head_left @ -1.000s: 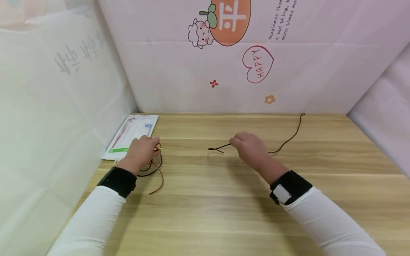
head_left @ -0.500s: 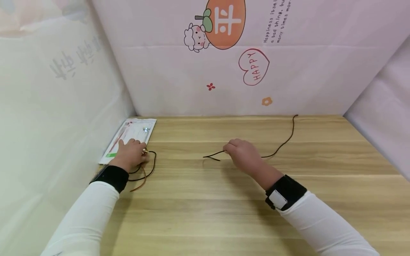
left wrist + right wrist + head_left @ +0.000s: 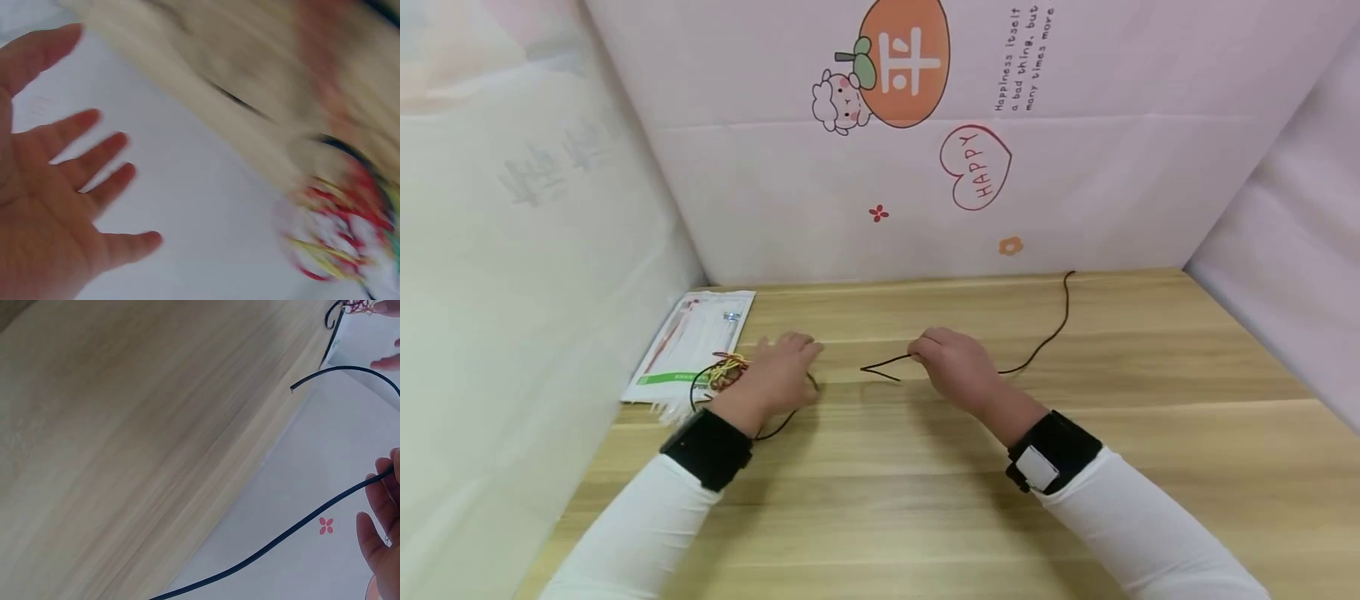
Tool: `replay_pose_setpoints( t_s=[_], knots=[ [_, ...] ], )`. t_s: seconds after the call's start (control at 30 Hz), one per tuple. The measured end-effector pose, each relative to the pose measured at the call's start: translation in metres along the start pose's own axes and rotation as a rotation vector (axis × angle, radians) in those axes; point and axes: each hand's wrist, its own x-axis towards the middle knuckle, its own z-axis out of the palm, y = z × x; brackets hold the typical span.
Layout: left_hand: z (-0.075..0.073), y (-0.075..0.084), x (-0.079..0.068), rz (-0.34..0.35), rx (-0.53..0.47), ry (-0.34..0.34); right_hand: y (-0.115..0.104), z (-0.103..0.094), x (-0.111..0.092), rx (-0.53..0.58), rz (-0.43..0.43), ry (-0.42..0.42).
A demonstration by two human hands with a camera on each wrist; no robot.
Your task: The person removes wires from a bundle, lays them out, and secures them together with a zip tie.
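My right hand (image 3: 958, 371) pinches a thin black cord (image 3: 886, 362) above the table. A short end of it bends back in a V to the left of the fingers, and the long tail runs to the back right. In the right wrist view the cord (image 3: 269, 544) passes between thumb and fingertips. My left hand (image 3: 778, 373) hovers just right of a tangle of red and yellow cords (image 3: 726, 372), with another black cord partly hidden under it. Its fingers are spread and hold nothing in the left wrist view, where the tangle (image 3: 337, 225) is blurred.
A white packet (image 3: 696, 333) with a green stripe lies at the table's back left, with the tangle at its front right corner. White fringe (image 3: 670, 411) shows at its near edge. Printed white sheets (image 3: 842, 242) wall the wooden table (image 3: 880, 517) at the back and sides.
My left hand carried the tangled cords left to the packet, let go of them and moved back right. The right hand still holds the black cord; the head view has shifted slightly.
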Motion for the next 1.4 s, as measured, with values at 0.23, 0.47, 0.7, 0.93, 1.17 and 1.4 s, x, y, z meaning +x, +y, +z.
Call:
replay_pose_setpoints(
  t_s=[0.23,0.47,0.7,0.93,1.17,1.4],
  knots=[
    [0.019,0.041,0.030,0.134,-0.403,0.014,-0.003,0.003,0.012,0.018,-0.032,-0.005],
    [0.040,0.030,0.042,0.128,-0.487,0.013,0.007,-0.002,0.012,0.051,-0.037,-0.229],
    [0.034,0.013,0.023,0.142,-0.346,0.039,0.101,-0.025,0.004,-0.059,0.204,-0.389],
    [0.041,0.006,0.011,0.160,-0.340,-0.010,0.187,-0.038,-0.036,-0.277,0.429,-0.618],
    [0.049,0.006,0.015,0.213,-0.337,-0.059,0.210,-0.023,-0.070,-0.436,0.343,-0.659],
    [0.034,-0.013,0.018,0.164,-0.311,0.030,0.220,-0.034,-0.095,-0.456,0.276,-0.663]
  ],
)
